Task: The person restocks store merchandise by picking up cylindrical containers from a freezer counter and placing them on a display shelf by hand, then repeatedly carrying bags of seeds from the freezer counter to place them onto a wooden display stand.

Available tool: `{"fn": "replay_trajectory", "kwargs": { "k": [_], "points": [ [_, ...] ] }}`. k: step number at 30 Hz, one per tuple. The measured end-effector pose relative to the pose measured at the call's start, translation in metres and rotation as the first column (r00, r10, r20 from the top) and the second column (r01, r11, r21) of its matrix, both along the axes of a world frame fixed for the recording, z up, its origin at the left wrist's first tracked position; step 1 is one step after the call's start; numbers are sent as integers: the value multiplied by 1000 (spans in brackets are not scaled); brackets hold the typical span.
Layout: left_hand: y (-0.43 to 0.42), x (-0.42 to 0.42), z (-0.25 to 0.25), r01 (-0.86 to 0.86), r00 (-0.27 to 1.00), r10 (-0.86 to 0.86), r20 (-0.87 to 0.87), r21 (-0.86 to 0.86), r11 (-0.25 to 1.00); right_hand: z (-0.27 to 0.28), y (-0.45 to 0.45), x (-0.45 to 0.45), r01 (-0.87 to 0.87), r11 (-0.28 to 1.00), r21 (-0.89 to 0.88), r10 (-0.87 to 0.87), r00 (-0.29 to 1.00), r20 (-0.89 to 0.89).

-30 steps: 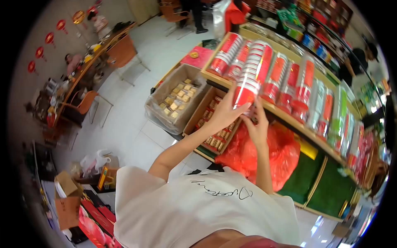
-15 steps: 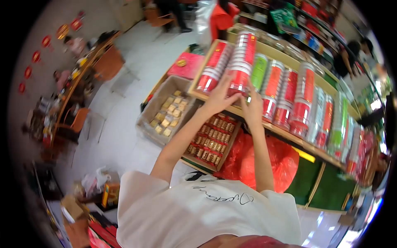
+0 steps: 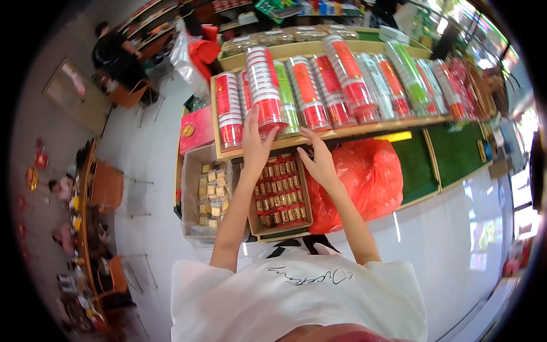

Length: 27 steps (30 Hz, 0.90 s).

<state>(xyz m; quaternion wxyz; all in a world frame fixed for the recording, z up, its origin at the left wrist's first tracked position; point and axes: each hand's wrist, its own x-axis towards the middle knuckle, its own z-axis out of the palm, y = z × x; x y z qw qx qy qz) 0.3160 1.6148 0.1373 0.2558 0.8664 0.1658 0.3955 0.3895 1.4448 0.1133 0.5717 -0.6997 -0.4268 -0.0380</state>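
Observation:
Stretched fingers of my left hand (image 3: 256, 145) lie along the left side of a clear tube with red-and-white contents (image 3: 265, 91), its thumb at the lower end. This tube lies on top of other tubes in a wooden display tray (image 3: 225, 154). My right hand (image 3: 320, 162) is off the tubes, fingers apart and holding nothing, just below the tray's front edge. A green tube (image 3: 286, 100) and an orange-labelled tube (image 3: 307, 94) lie to the right of the red-and-white one.
Below the tray are a box of small red-and-gold packets (image 3: 280, 199), a lined box of pale wrapped pieces (image 3: 213, 191) and a red plastic bag (image 3: 364, 179). A person in black (image 3: 117, 54) is at the upper left. Chairs and a long table stand left.
The view has turned to the right. My right hand has come off the red-and-white tube, which now lies among the others; my left hand still touches it.

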Motion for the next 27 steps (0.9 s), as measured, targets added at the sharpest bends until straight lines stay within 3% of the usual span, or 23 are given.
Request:
{"fn": "replay_trajectory", "kwargs": {
  "k": [1, 2, 3, 5, 9, 12, 14, 16, 17, 18, 20, 25, 27],
  "points": [
    [3, 0, 3, 4, 1000, -3, -21, 48, 999, -5, -11, -9, 40, 999, -36, -41, 999, -26],
    [11, 8, -5, 94, 992, -81, 92, -148, 984, -11, -24, -16, 79, 995, -68, -82, 996, -43],
    [6, 8, 13, 86, 996, -82, 24, -336, 938, -19, -39, -24, 116, 988, -104, -122, 990, -63],
    [22, 30, -3, 79, 989, -40, 139, -289, 954, -38, -73, -41, 207, 966, -155, -227, 966, -125],
    [34, 42, -19, -59, 995, 64, 73, -72, 996, -94, -164, -83, 432, 868, -244, -486, 841, -240],
    [31, 38, -20, 54, 987, -37, 157, -106, 993, -153, -243, -115, 508, 819, -265, -573, 701, -425],
    [21, 33, -8, 84, 988, -61, 141, -166, 983, -183, -299, -141, 526, 750, -401, -661, 566, -494],
    [28, 34, -17, 7, 990, -15, 142, 53, 999, -213, -347, -167, 573, 638, -515, -769, 442, -461],
    [31, 33, -24, -32, 989, 9, 145, 161, 986, -234, -372, -182, 598, 606, -524, -792, 398, -463],
    [30, 32, -26, -96, 994, 83, 77, 179, 979, -259, -396, -196, 622, 575, -532, -812, 354, -464],
    [29, 31, -30, -79, 993, 61, 97, 194, 978, -331, -452, -225, 635, 496, -591, -858, 256, -445],
    [10, 25, -20, -107, 994, 89, 70, 312, 944, -404, -550, -300, 574, 459, -678, -802, -60, -594],
    [4, 24, -21, -168, 986, 152, 75, 306, 937, -398, -565, -319, 525, 436, -731, -781, -184, -597]
  ]
}}
